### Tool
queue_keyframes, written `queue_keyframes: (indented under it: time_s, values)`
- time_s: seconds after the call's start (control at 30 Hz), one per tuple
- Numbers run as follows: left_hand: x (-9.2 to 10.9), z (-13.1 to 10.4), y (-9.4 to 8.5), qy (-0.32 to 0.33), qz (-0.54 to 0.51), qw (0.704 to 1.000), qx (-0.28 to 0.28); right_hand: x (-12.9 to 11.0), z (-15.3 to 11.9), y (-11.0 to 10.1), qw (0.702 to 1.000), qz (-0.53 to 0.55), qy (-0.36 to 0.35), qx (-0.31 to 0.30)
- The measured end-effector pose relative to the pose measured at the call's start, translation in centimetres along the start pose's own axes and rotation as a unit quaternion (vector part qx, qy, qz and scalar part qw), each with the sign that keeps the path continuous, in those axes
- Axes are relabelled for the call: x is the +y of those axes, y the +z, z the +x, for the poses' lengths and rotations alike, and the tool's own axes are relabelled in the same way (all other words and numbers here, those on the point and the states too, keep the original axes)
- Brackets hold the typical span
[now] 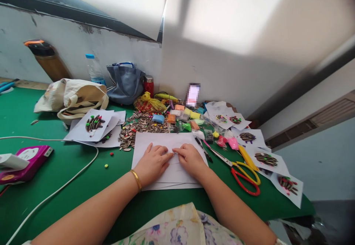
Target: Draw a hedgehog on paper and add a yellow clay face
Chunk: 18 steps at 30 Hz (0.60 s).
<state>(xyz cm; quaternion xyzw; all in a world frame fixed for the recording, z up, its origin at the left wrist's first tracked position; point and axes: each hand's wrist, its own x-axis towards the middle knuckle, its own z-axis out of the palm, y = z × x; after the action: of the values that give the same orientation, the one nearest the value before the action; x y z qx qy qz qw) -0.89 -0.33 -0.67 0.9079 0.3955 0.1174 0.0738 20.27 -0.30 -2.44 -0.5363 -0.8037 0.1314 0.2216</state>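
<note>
My left hand lies flat on a stack of white paper, fingers stretched out, with a gold bracelet at the wrist. Facing it, my right hand has its fingers curled, and the index fingertip presses at the middle of the sheet close to the left fingertips. Something tiny and pale may be under that fingertip, but it is too small to name. Faint lines show on the paper. Just right of the sheet lies a black pen. Beyond the top edge is a pile of striped sunflower seeds.
Scissors with red and yellow handles lie at right. Packets of coloured clay sit behind the paper. Sheets with seed hedgehogs line the right edge; more paper pictures lie left. A white cable crosses the green table.
</note>
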Motion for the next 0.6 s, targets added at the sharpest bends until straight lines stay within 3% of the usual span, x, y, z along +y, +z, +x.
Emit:
queue_keyframes:
  time_s: [0.17,0.6]
  values:
    - [0.12,0.01,-0.17,-0.003,0.003,1.000,-0.003,-0.27,0.12,0.16,0.999,-0.037,0.019,-0.006]
    - [0.05,0.02,0.12,-0.003,0.001,1.000,0.002,-0.20,0.27,0.23,0.999,-0.006,0.035,0.000]
